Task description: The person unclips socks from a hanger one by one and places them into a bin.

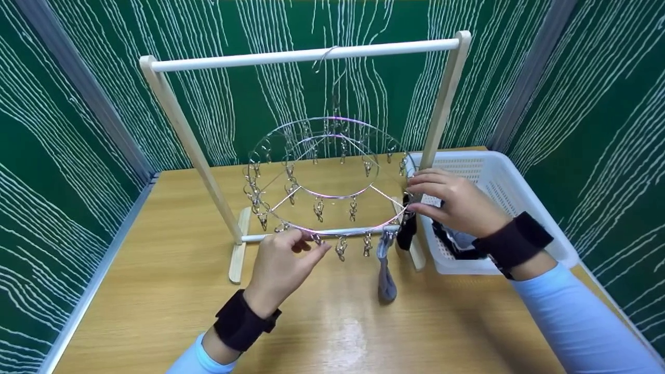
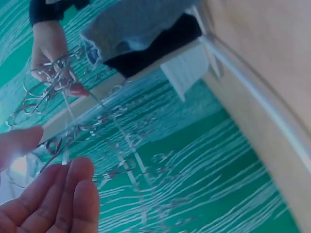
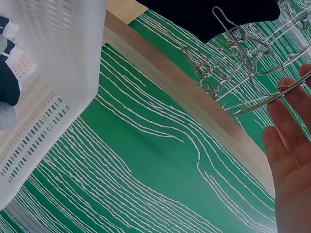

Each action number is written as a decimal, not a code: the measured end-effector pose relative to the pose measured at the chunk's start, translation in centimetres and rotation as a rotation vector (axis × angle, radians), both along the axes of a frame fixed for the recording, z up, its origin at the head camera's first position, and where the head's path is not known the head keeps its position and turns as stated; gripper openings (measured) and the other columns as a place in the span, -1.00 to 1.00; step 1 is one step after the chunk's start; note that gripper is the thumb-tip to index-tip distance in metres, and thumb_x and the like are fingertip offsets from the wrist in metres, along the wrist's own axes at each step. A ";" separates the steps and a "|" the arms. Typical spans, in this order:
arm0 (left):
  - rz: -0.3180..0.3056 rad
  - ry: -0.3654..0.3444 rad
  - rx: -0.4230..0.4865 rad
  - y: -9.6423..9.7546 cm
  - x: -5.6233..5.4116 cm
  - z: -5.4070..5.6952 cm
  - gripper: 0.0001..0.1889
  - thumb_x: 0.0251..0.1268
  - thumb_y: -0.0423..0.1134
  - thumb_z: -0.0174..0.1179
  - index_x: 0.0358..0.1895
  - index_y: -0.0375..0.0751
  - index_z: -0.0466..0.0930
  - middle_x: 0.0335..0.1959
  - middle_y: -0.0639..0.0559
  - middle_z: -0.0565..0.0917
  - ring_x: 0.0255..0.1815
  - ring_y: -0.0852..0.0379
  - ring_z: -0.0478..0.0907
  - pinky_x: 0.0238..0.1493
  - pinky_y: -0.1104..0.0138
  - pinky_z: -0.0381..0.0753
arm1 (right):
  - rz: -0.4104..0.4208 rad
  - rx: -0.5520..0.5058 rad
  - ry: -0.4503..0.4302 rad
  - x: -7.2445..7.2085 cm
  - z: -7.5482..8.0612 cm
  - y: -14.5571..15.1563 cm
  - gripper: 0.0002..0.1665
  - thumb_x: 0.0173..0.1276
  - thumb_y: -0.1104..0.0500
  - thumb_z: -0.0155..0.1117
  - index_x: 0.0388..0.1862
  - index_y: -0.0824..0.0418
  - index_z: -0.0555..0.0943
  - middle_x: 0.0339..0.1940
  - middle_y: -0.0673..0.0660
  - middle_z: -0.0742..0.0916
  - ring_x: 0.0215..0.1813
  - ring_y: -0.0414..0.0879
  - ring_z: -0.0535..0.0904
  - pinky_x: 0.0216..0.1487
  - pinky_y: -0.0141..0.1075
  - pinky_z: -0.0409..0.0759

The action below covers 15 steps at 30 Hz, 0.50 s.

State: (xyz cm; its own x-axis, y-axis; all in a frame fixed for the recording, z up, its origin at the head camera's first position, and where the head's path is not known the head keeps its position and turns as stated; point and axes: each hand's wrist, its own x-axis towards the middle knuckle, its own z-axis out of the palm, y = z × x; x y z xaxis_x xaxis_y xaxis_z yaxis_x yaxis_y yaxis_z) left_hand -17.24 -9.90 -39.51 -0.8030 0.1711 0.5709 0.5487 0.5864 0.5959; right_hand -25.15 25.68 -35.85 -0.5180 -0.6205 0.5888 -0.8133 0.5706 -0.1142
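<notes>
A round metal clip hanger (image 1: 332, 197) with two rings hangs by its hook (image 1: 326, 54) from the white rail of a wooden stand. Near the front of its outer ring is my left hand (image 1: 283, 265); the left wrist view shows its thumb and fingers apart, with the rim and clips between them. Fairly straight fingers of my right hand (image 1: 457, 200) touch the right side of the ring, also seen in the right wrist view. A grey sock (image 1: 385, 275) dangles from a front clip. Just behind it hangs a black sock (image 1: 408, 231), partly hidden.
At the right stands a white perforated basket (image 1: 540, 213) with dark and grey socks (image 1: 460, 241) inside. Wooden posts (image 1: 189, 140) of the stand rise on both sides of the hanger. Green walls with white streaks enclose the wooden table (image 1: 171, 311).
</notes>
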 end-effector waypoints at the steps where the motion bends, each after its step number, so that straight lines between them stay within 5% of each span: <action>1: 0.013 0.029 -0.037 0.0 0.1 0.0 -0.80 0.25 -0.20 0.62 -0.26 -0.24 0.83 -0.42 0.00 0.82 -0.44 0.14 0.71 -0.31 0.32 0.74 | 0.007 -0.008 0.009 0.0 -0.1 0.0 -0.66 0.34 0.24 0.61 0.04 0.36 0.79 0.10 0.32 0.84 0.22 0.26 0.76 0.29 0.10 0.72; 7: 0.082 0.277 -0.187 -0.1 0.2 -0.1 -0.67 0.24 -0.06 0.61 -0.36 -0.23 0.73 -0.62 0.08 0.58 -0.62 0.31 0.29 -0.60 0.49 0.28 | 0.039 -0.043 0.056 0.1 -0.1 -0.1 -0.70 0.27 0.27 0.64 -0.04 0.33 0.81 0.05 0.29 0.86 0.17 0.22 0.78 0.27 0.04 0.71; 15: 0.176 0.590 -0.247 -0.3 -0.2 0.1 -0.56 0.18 -0.05 0.62 -0.42 -0.22 0.51 -0.54 0.02 0.52 -0.57 0.11 0.43 -0.57 0.33 0.45 | 0.098 -0.082 0.111 0.3 0.0 -0.6 -0.74 0.22 0.31 0.64 -0.11 0.31 0.81 -0.03 0.24 0.86 0.10 0.20 0.78 0.22 -0.01 0.70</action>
